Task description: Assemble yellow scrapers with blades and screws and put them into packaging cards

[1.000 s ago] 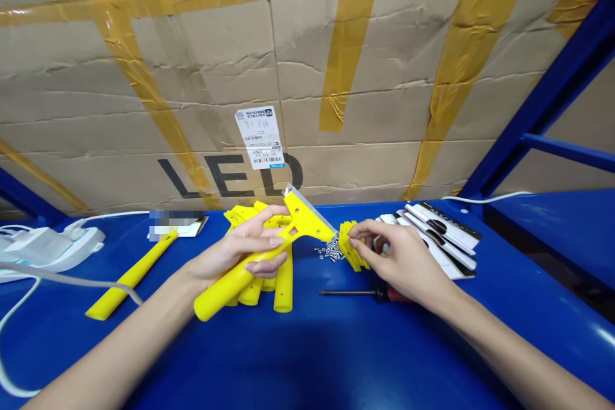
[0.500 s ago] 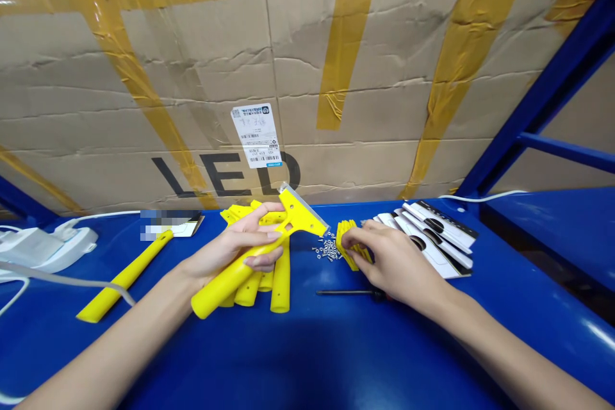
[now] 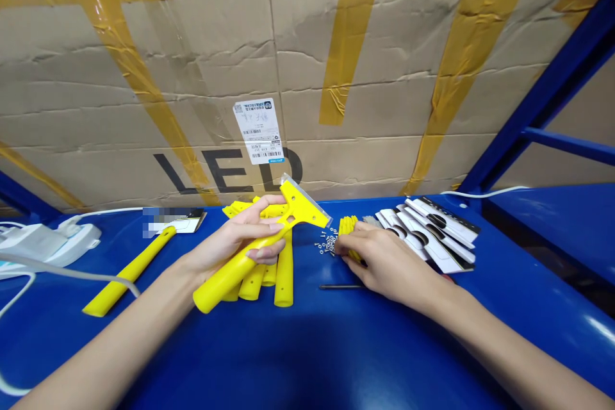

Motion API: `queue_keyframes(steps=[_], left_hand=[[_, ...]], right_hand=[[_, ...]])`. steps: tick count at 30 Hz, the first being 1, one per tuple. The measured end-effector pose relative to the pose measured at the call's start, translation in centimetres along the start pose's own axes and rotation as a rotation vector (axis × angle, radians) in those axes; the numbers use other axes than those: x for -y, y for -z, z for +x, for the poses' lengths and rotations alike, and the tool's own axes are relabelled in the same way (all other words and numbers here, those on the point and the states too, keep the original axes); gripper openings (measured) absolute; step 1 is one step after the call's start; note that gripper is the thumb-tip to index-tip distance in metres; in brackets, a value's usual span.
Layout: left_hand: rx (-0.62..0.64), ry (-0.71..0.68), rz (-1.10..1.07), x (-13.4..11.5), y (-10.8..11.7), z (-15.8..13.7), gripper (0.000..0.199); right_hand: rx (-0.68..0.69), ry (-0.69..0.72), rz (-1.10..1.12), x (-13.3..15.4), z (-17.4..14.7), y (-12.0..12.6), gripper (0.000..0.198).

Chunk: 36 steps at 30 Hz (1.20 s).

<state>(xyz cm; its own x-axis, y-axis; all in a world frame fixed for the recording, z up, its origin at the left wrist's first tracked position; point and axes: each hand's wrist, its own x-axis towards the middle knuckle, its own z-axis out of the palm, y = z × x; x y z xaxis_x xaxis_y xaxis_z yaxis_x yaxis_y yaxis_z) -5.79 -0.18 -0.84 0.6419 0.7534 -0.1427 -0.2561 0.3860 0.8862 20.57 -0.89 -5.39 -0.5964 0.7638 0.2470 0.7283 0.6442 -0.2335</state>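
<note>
My left hand (image 3: 247,234) is closed around the handle of a yellow scraper (image 3: 230,275), its wide head tilted up to the right with a blade along the far edge. My right hand (image 3: 384,253) has its fingertips pinched together at the small loose screws and nuts (image 3: 330,240); what they hold, if anything, is hidden. Beside those fingers stands a bunch of small yellow plastic pieces (image 3: 346,225), partly covered by the hand. Below the hand lies a screwdriver (image 3: 341,286), its handle mostly hidden. Several more yellow scraper handles (image 3: 284,275) lie under my left hand.
White-and-black cards (image 3: 437,237) are fanned out on the right. To the left are another yellow handle (image 3: 129,272), a card (image 3: 185,224) and a white power strip (image 3: 72,246) with cables. A taped cardboard box (image 3: 307,77) walls off the back of the blue surface (image 3: 307,359).
My right hand has shifted left and slightly down, from the yellow pieces to the screws. My left hand still holds the scraper in nearly the same place.
</note>
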Motion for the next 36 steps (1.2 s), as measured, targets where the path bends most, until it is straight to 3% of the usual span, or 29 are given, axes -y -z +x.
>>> queue_keyframes(steps=[15, 19, 25, 36], left_hand=[[-0.052, 0.006, 0.042, 0.3, -0.9, 0.1, 0.03], [-0.055, 0.011, 0.1, 0.5, -0.9, 0.0, 0.03], [-0.036, 0.052, 0.138, 1.0, -1.5, 0.0, 0.034], [0.014, 0.062, 0.217, 1.3, -1.6, 0.2, 0.033]], right_hand=[[0.029, 0.019, 0.164, -0.2, -0.6, 0.3, 0.019], [-0.057, 0.006, 0.257, 0.4, -0.6, 0.9, 0.016], [-0.382, -0.116, 0.506, 1.5, -0.1, 0.9, 0.017], [-0.4, 0.02, 0.329, 1.6, -0.2, -0.3, 0.019]])
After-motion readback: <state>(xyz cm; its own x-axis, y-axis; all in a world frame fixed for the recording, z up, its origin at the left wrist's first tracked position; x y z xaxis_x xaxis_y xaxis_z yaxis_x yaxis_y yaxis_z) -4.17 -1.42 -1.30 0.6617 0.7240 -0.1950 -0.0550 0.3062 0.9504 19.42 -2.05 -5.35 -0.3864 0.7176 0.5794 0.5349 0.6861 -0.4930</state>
